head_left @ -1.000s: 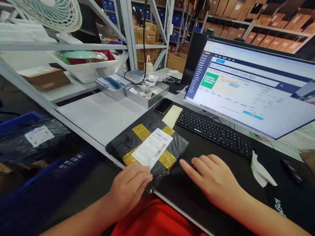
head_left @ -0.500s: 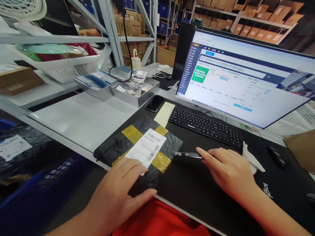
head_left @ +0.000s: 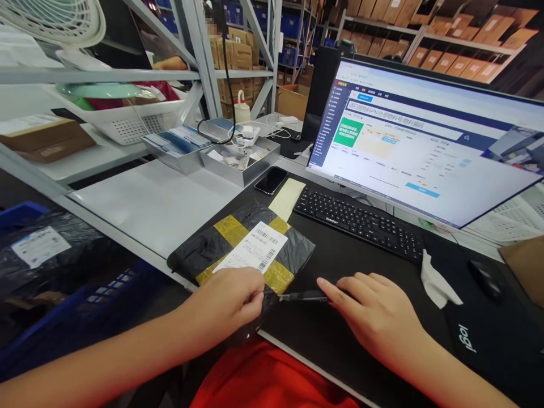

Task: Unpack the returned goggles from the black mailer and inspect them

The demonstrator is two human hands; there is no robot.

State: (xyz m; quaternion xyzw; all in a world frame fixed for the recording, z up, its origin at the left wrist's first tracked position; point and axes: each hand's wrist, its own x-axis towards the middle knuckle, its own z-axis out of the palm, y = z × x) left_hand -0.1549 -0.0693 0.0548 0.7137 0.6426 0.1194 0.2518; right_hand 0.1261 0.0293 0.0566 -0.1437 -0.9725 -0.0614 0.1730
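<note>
Flat black plastic parcel (head_left: 294, 245) crossed with glossy yellow tape (head_left: 230, 229) lies centre frame, left hand (head_left: 233, 297) curled tight on its near edge, likely steadying it, right hand (head_left: 374, 311) gripping slim dark blade-like tool (head_left: 304, 296), index extended, probably for control.

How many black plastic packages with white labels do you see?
2. The taped package is partly under the left hand. The other package is at the far left. More may be hidden.
</note>
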